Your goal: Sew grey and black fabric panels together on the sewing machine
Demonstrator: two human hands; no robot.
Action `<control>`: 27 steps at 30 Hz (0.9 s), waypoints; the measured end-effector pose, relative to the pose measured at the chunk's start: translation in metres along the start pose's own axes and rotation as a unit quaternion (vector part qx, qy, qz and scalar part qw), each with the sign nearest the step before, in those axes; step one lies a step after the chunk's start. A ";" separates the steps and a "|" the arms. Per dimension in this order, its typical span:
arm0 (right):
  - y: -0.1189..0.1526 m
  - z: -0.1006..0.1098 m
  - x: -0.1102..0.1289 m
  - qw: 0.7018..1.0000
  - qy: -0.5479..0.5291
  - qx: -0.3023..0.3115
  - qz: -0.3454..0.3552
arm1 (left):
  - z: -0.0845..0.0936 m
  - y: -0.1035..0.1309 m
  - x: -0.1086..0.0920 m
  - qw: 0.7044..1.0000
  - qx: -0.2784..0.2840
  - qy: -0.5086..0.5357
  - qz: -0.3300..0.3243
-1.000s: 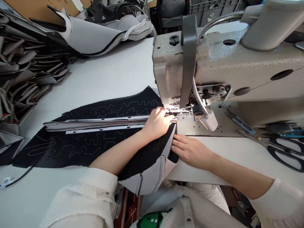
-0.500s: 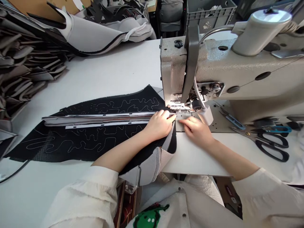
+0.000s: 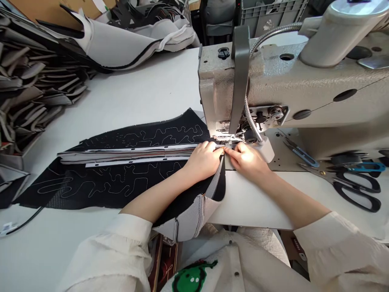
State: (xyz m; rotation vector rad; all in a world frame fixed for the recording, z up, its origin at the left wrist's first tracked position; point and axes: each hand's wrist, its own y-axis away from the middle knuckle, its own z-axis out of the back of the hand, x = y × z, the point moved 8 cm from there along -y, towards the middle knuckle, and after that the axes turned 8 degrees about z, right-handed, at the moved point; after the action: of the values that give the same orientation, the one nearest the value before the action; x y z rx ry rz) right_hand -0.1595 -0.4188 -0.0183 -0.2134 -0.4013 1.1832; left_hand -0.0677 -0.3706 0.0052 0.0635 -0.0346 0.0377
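Note:
A black fabric panel (image 3: 115,182) with wavy pale heating-wire lines lies to the left of the sewing machine (image 3: 217,87), its grey edge hanging over the table front. Along its middle run white strips (image 3: 139,162) beside a folded grey seam. My left hand (image 3: 203,160) is closed on the seam end, just in front of the presser foot (image 3: 223,138). Thumb and forefinger of my right hand (image 3: 247,160) pinch the fabric's edge there, touching my left fingertips. The exact fold between the fingers is hidden.
On the right lie black-handled scissors (image 3: 355,186) and blue thread snips (image 3: 302,153). Stacked fabric pieces (image 3: 39,77) fill the left side. A grey-white sewn cover (image 3: 121,44) lies at the back, and a grey crate (image 3: 273,18) stands behind the machine.
My right hand has moved left to the fabric edge and closed there, meeting my left hand. The left hand and the panel stay nearly in place; the view has shifted slightly.

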 end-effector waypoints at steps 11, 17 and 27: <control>-0.005 -0.001 0.007 0.998 0.046 0.024 -0.019 | 0.000 0.006 -0.003 1.000 -0.012 -0.027 0.009; -0.009 -0.006 0.013 0.996 0.077 0.046 -0.024 | -0.002 0.006 -0.004 0.997 -0.028 -0.060 0.043; 0.036 0.022 0.038 0.985 -0.135 -0.029 0.103 | 0.006 0.041 -0.019 0.995 0.054 -0.081 0.017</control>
State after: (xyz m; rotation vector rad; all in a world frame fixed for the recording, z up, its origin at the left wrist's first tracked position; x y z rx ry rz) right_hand -0.1869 -0.3717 -0.0045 -0.1468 -0.6651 1.4107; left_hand -0.0886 -0.3311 0.0134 0.1737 -0.1967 0.0693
